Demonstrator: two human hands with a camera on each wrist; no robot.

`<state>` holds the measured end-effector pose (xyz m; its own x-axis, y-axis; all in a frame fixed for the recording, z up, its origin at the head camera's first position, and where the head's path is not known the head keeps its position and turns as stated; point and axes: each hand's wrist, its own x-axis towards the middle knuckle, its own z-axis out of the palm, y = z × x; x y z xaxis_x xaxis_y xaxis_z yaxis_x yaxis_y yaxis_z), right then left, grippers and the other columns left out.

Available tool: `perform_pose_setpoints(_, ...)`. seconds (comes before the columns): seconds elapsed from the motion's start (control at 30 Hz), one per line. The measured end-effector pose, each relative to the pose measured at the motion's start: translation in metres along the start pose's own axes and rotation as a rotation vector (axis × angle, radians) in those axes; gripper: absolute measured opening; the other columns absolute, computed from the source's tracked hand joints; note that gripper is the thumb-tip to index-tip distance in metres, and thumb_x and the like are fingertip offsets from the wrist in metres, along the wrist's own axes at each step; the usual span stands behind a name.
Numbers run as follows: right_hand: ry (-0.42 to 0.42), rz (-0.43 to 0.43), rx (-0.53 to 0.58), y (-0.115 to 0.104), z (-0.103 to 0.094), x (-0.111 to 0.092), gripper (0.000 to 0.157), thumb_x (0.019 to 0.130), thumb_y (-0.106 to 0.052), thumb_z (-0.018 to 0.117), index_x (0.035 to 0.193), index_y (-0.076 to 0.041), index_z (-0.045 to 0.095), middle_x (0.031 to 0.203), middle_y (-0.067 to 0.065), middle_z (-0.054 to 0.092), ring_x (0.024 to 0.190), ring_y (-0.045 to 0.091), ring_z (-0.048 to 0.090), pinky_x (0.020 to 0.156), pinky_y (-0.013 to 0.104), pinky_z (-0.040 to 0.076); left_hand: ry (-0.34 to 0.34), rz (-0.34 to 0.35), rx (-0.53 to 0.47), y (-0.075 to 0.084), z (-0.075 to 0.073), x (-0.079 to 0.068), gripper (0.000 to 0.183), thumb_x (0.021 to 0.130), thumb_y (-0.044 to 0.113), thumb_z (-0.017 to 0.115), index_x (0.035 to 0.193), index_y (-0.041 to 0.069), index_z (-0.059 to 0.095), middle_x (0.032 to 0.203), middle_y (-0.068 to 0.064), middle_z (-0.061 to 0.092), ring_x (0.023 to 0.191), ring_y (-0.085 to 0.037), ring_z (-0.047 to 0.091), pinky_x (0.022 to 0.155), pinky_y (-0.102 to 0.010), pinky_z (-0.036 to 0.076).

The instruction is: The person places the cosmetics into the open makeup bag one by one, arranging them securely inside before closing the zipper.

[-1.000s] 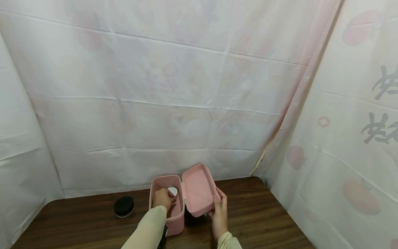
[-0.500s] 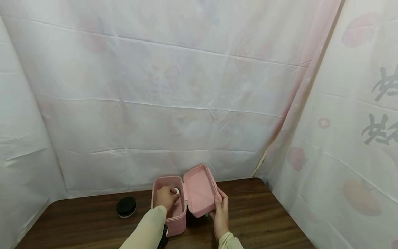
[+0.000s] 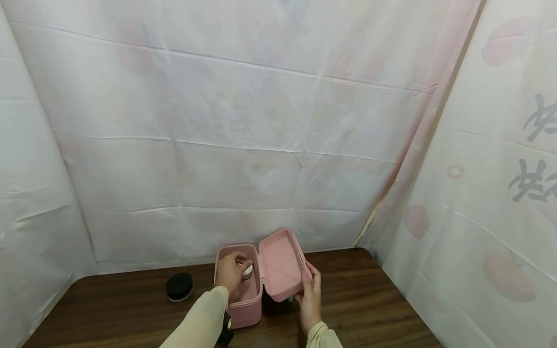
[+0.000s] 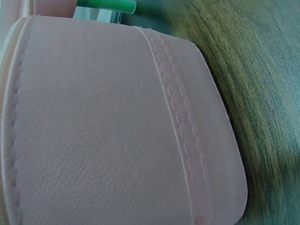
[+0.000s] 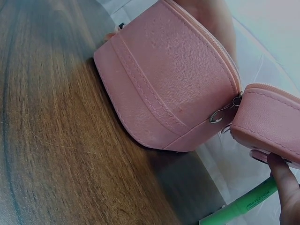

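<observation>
A pink zippered cosmetic case stands on the table with its lid swung out to the right. My left hand reaches inside it, thumb and fingers slightly parted, just over a small white-topped round container near the inner right wall. The left wrist view shows only the case's outer side, so the fingertips' contact is unclear. My right hand holds the lid by its right edge, thumb on the rim and fingers around the outside. In the right wrist view, its fingers touch the lid's underside.
A round black-lidded jar sits on the brown wooden table, left of the case. A green tube is beside the case, below the lid. White printed cloth hangs close behind the table.
My left hand's fingers have parted and shifted slightly up over the white-topped container, which now sits lower by the inner right wall. The right hand keeps its hold on the lid.
</observation>
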<state>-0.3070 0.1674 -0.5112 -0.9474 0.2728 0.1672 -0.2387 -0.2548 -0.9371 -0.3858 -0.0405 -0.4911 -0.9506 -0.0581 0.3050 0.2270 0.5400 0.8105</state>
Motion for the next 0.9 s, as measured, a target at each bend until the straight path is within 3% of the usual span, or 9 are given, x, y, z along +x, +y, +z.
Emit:
perform_pose_setpoints(0.47,0.011,0.011,-0.026,0.0,0.001,0.0,0.054,0.105,-0.041,0.042,0.148,-0.013,0.027,0.149,0.02,0.033,0.107,0.023,0.055,0.077,0.036,0.051,0.059,0.062,-0.037,-0.001,-0.017,0.003,0.016,0.087,0.015,0.076,0.101,0.009,0.071,0.092,-0.002,0.07,0.088,-0.02,0.066,0.079,-0.038,0.056)
perform_pose_setpoints(0.7,0.016,0.008,-0.029,0.0,0.002,-0.001,0.054,0.105,-0.042,0.042,0.148,-0.013,0.027,0.149,0.02,0.033,0.11,0.023,0.055,0.079,0.036,0.052,0.086,-0.021,-0.082,-0.008,-0.03,0.001,0.024,0.089,0.018,0.075,0.11,0.007,0.069,0.099,-0.004,0.071,0.093,-0.021,0.066,0.079,-0.039,0.055)
perform_pose_setpoints(0.9,0.012,0.004,-0.027,0.001,0.002,0.0,0.055,0.105,-0.042,0.042,0.149,-0.012,0.027,0.15,0.021,0.032,0.109,0.025,0.055,0.078,0.037,0.052,0.097,-0.022,-0.093,-0.01,-0.037,0.002,0.027,0.091,0.017,0.072,0.113,0.003,0.066,0.101,-0.009,0.071,0.095,-0.024,0.067,0.079,-0.039,0.056)
